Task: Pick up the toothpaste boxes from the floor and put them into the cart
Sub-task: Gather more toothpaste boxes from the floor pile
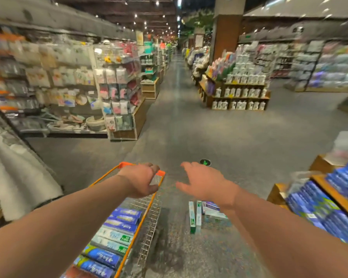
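Both bare arms reach forward from the bottom corners of the view and come closer together toward the middle. The left forearm rises from the lower left, and the left hand [142, 180] is turned palm down with the wrist bent a little. Its fingers curl downward and the thumb points to the right. The fingers are loosely bent, not closed into a fist. The right forearm comes in from the lower right. The right hand [202, 180] is also palm down, with fingers spread apart and slightly bent, and it holds nothing. The two hands are near each other at about the same height and do not touch.
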Demonstrator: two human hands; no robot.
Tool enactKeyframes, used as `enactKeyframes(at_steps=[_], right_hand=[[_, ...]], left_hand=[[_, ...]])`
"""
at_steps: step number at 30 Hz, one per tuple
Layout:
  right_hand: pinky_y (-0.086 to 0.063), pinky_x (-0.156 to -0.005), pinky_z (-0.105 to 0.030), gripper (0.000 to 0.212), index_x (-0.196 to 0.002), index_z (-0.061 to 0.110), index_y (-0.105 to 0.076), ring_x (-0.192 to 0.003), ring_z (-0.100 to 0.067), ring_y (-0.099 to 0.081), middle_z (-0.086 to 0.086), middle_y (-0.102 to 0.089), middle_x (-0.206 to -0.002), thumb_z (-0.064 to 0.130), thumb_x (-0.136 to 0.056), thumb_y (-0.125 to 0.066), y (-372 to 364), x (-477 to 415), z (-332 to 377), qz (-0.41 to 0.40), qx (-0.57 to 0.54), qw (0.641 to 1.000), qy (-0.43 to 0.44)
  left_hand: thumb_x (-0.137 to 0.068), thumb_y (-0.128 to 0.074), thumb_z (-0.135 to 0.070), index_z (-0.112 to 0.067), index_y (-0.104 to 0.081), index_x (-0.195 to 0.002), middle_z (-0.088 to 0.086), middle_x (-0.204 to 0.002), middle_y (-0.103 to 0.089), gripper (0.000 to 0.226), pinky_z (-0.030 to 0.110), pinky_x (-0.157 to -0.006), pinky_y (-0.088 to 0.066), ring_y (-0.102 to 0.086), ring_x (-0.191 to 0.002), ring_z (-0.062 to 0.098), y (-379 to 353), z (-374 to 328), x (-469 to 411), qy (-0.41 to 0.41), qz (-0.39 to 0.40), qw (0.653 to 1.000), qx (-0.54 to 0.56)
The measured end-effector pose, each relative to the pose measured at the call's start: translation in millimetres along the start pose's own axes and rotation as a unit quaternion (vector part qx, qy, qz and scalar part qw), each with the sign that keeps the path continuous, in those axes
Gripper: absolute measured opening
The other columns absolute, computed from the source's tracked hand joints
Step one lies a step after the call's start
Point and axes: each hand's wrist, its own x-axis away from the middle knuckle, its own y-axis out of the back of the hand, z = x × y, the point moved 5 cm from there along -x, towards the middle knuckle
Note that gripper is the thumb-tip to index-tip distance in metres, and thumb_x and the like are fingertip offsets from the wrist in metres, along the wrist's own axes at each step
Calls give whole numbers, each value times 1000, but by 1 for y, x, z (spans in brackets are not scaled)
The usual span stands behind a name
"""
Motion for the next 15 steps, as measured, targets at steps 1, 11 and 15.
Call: enactKeyframes(at_steps=[1,11,15], right_hand=[[-49,-94,-44,66,-139,17,-44,-124,-32,-57,-11,-58,-133,65,-94,-54,2,0,-20,0,-1,1000,-5],[-51,-98,-48,67,-142,17,-43,-124,-33,-57,-9,-57,-137,63,-94,-53,23,-46,-207,28,4,999,-34],[-52,-95,-48,67,-144,17,-43,-119,-33,-59,-9,-58,-135,63,-95,-52,18,-78,-257,46,-8,998,-42]], left_hand=[[-97,-51,-54,-20,-41,-147,7,-146,-51,61,40,-102,-47,-54,-130,30,4,-12,-15,0,-3,1000,2],[-102,-41,-56,-19,-44,-143,7,-144,-52,55,42,-102,-47,-52,-132,28,42,-115,-182,-17,-34,999,33],[-102,-38,-57,-21,-35,-153,3,-152,-46,62,43,-103,-47,-49,-135,25,44,-133,-242,-32,-25,999,35]])
